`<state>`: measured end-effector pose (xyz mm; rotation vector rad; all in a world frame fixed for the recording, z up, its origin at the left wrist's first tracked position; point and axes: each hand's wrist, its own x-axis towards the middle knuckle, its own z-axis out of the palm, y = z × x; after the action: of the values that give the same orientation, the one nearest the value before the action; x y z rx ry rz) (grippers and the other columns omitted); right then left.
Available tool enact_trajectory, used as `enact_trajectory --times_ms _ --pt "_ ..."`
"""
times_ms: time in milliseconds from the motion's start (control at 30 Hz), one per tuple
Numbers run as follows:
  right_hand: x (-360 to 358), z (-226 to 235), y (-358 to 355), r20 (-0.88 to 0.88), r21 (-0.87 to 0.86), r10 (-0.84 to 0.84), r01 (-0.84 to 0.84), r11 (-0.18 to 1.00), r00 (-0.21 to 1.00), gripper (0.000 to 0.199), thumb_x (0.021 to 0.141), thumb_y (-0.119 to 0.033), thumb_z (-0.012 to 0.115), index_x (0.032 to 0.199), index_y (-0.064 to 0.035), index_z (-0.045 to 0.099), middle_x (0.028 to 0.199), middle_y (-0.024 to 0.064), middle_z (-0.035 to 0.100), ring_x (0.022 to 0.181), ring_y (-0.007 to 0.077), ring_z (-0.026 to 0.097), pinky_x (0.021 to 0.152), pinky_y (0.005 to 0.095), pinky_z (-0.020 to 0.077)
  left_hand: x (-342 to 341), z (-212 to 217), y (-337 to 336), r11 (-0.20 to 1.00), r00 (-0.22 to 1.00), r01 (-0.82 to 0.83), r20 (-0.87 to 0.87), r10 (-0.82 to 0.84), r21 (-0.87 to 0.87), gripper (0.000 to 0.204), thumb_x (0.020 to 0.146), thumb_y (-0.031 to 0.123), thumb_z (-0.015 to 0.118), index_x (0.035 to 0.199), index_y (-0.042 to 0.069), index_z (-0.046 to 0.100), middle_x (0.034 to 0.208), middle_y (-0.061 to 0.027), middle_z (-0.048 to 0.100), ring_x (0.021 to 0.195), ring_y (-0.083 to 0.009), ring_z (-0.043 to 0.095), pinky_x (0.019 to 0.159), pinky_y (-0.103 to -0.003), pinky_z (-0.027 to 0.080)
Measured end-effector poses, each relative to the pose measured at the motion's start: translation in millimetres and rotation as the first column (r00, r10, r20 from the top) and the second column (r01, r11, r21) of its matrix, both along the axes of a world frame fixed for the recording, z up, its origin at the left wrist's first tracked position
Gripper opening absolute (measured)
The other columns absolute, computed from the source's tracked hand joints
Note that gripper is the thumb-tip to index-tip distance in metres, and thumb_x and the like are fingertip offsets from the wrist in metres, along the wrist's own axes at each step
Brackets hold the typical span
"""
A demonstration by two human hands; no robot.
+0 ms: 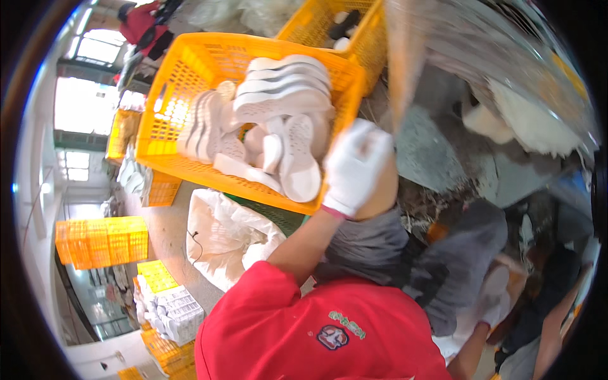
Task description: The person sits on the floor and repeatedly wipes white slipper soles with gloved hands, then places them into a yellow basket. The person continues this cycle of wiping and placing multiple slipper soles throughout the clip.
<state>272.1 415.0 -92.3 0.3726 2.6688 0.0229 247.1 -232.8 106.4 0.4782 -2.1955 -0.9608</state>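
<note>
My left hand [358,167], in a white glove with a pink cuff, is curled into a fist above my knee, beside the right wall of a yellow plastic basket [253,185]. No object shows in it. White shoe soles fill the basket: a stack [283,88] at the back, another stack [201,126] on the left, and loose ones such as a sole [299,158] nearest my left hand. Low at the right, my gloved right hand [494,309] reaches down beside my leg among whitish pieces. Blur and those pieces hide its fingers.
An open white sack [231,237] stands just below the basket. Another yellow basket [368,47] adjoins it behind. Clear plastic sheeting [443,38] hangs at upper right above grey panels [430,149]. Yellow crates [101,240] stand farther left. A person in red [140,28] is at upper left.
</note>
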Motion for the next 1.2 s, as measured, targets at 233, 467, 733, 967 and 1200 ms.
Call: enact_trajectory --times_ms 233,467,733,967,1200 --pt "-15.8 66.3 6.7 -0.137 -0.476 -0.092 0.016 0.879 0.986 0.054 0.110 -0.028 0.063 0.151 0.0077 0.063 0.154 0.0262 0.066 0.139 0.0411 0.064 0.119 0.0438 0.0473 -71.7 -96.2 -240.8 0.416 0.838 -0.308 0.037 0.545 0.856 0.072 0.112 0.061 0.059 0.147 -0.001 0.069 0.123 -0.0124 0.078 0.102 -0.0223 0.072 0.088 -0.036 0.059" --pt "-27.6 153.4 -140.6 -0.247 -0.465 -0.021 -0.100 0.880 0.969 0.049 0.113 -0.023 0.060 0.151 0.0081 0.063 0.153 0.0261 0.067 0.141 0.0391 0.063 0.122 0.0416 0.0441 6.1 -85.4 -245.6 0.244 0.936 0.000 -0.086 0.342 0.970 0.038 0.113 0.033 0.058 0.131 0.001 0.068 0.103 -0.0133 0.075 0.105 -0.0294 0.075 0.089 -0.044 0.063" --pt "-30.3 242.3 -395.8 -0.704 -0.540 0.398 -0.807 0.238 0.588 0.094 0.081 -0.012 0.094 0.163 0.0025 0.050 0.167 0.0270 0.052 0.152 0.0441 0.052 0.127 0.0476 0.0414 96.2 52.8 -86.2 0.124 0.949 0.199 -0.223 0.222 0.972 0.038 0.109 0.027 0.060 0.130 -0.005 0.065 0.122 -0.0218 0.075 0.109 -0.0382 0.078 0.097 -0.054 0.067" --pt "-39.4 259.2 -337.7 -0.316 -0.924 -0.146 -0.269 0.272 0.938 0.051 0.104 -0.011 0.070 0.151 0.0080 0.063 0.139 0.0202 0.075 0.127 0.0275 0.072 0.110 0.0390 0.0555 61.7 48.5 54.3 0.018 0.734 0.223 -0.156 -0.662 0.975 0.052 0.108 0.051 0.073 0.121 0.000 0.073 0.102 -0.0143 0.080 0.089 -0.0231 0.078 0.082 -0.037 0.063" --pt "20.9 252.6 -268.6 -0.272 -0.840 -0.424 0.002 0.543 0.864 0.045 0.102 -0.006 0.071 0.144 0.0080 0.064 0.137 0.0176 0.072 0.128 0.0247 0.067 0.109 0.0396 0.0534 -58.7 -21.7 159.7 -0.339 0.800 -0.114 -0.116 -0.589 0.934 0.041 0.100 0.023 0.082 0.135 0.005 0.071 0.118 -0.0049 0.077 0.106 -0.0204 0.074 0.095 -0.040 0.060"
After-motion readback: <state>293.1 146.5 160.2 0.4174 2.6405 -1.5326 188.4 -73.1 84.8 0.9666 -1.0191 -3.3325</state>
